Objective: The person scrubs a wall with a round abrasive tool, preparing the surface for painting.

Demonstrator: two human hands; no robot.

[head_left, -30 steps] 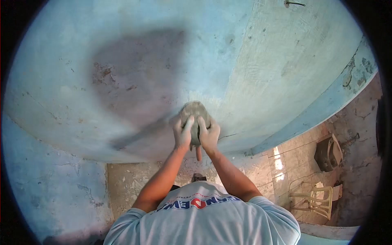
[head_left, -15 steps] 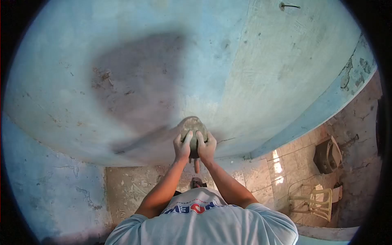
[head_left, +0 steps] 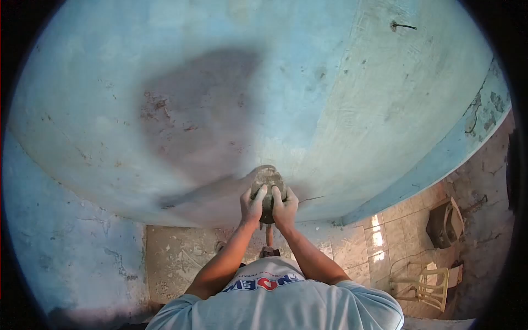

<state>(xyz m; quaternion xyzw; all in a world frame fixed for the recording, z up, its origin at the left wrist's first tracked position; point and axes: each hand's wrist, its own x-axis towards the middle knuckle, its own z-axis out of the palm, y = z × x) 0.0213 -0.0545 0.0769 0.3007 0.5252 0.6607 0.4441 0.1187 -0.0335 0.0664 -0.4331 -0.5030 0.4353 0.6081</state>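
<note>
Both of my hands grip one dusty, grey-green rounded block (head_left: 268,179) close against the blue wall. I cannot make out its exact kind. My left hand (head_left: 251,206) wraps its left side, with the thumb lying on the face. On the right side my right hand (head_left: 286,206) mirrors that hold, thumb also on the face. The fingers behind the block are mostly hidden. Pale dust coats both hands. The wall (head_left: 308,137) around the block carries worn paint, a paler band and the shadow of my head and arms.
A bent metal piece (head_left: 404,26) sticks out of the wall at upper right. Below right are a dark box-like object (head_left: 444,223) and a cream plastic chair (head_left: 432,286) on the tiled floor (head_left: 357,250). Another blue wall (head_left: 71,247) meets this one at left.
My view has shifted, so the wall appears lower and farther right. Both hands keep hold of the block, and more of its face shows between the thumbs.
</note>
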